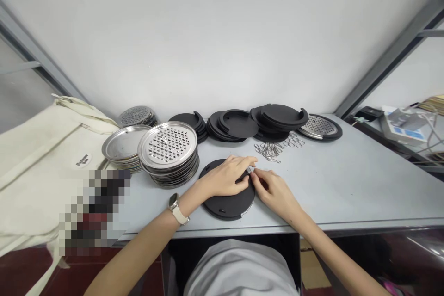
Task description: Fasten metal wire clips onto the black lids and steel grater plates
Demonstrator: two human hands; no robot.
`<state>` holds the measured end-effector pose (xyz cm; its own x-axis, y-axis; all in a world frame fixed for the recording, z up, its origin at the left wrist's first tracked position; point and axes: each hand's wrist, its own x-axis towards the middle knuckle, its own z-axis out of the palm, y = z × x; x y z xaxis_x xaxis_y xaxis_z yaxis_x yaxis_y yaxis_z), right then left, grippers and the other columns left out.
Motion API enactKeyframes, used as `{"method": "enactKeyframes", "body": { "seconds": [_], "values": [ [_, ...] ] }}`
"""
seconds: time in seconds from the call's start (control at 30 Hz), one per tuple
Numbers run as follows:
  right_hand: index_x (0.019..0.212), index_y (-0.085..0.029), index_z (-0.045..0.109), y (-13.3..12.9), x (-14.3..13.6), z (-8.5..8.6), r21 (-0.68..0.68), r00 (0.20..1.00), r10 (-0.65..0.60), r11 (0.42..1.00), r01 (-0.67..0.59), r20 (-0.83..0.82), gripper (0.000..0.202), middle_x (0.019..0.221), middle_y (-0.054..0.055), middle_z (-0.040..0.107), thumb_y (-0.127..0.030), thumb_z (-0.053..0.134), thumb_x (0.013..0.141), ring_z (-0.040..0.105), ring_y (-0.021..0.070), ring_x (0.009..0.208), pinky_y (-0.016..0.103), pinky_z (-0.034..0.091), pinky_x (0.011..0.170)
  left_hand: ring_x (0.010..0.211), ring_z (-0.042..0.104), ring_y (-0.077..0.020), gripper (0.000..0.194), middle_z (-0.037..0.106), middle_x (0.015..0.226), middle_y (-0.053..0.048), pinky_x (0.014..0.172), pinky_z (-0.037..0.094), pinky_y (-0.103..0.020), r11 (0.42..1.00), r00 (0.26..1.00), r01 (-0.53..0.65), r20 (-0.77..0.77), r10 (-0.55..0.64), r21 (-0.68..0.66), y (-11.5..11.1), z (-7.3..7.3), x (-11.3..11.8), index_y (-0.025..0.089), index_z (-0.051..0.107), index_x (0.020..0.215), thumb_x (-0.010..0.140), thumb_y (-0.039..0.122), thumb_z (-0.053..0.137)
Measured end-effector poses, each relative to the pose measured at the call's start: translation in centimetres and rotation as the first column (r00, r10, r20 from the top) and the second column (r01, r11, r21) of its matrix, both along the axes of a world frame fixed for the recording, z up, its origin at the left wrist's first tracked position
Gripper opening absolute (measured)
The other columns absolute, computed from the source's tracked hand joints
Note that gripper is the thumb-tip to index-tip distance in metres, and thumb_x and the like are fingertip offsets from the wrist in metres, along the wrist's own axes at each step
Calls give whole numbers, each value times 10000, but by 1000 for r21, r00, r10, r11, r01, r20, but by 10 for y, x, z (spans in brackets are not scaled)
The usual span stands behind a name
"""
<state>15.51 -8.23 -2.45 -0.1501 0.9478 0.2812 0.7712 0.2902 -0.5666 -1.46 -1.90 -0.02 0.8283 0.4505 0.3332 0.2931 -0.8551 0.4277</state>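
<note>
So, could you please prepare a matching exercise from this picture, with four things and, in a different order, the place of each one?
Things
1. Large cream cloth bag
2. Round black disc with a silver edge showing
3. Thin silver metal hooks
4. Wristwatch with a cream strap

Places
A. Under the left hand
B. Around the left wrist
C. At the left side of the picture
D. Beside the small silver metal rings

Pairs: 1-C, 2-A, 3-D, 4-B

A: What've we got?
B: Blk round disc (231,204), flat on tbl (312,194) nr front edge.
A: Details we see?
B: Silvery strip (248,210), lower R rim; sm. slot (222,210) nr btm; shiny bit (249,170), upper R, partly hidden.
</note>
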Motion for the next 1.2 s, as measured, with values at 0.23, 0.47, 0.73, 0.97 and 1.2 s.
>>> {"method": "enactKeyframes", "body": {
  "seconds": [0.23,0.47,0.73,0.97,1.2],
  "values": [
    [658,-210,475,0,0,2,-8,1000,5,1000,-5,-12,309,615,19,601,-254,344,934,550,179,585,274,393,625,1133,549,-232,423,589,1189,-95,1003,385,-416,1000,1000,-7,-20,6,-5,1,0,1,196,374,1284,872,139,450],
    [652,-210,468,0,0,2,-28,1000,-1,1000,0,-23,314,591,11,574,-258,343,936,536,180,586,274,379,616,1082,561,-228,436,602,1134,-92,989,394,-401,1000,1000,6,-7,-6,-21,1,1,0,173,357,1284,861,131,456],
    [638,-214,458,0,0,2,-19,1000,-6,1000,5,-25,307,575,6,565,-248,359,927,533,180,577,267,377,598,1064,561,-237,458,608,1119,-74,972,402,-409,998,1000,-6,-5,6,-66,0,2,0,197,355,1286,848,131,468],
    [635,-215,440,0,0,0,-17,1000,-5,1000,5,-25,307,567,1,549,-252,362,929,524,177,572,267,365,595,1051,557,-231,462,612,1107,-69,977,398,-394,999,1000,1,7,-1,-51,1,1,0,184,350,1289,848,129,473],
    [651,-212,451,1,0,0,-28,999,2,1000,-4,-42,300,585,0,550,-250,360,935,520,173,581,269,367,617,1061,559,-234,444,605,1118,-82,970,403,-389,1000,1000,1,6,-1,-26,1,1,0,177,363,1278,849,128,468]
  ]
}}
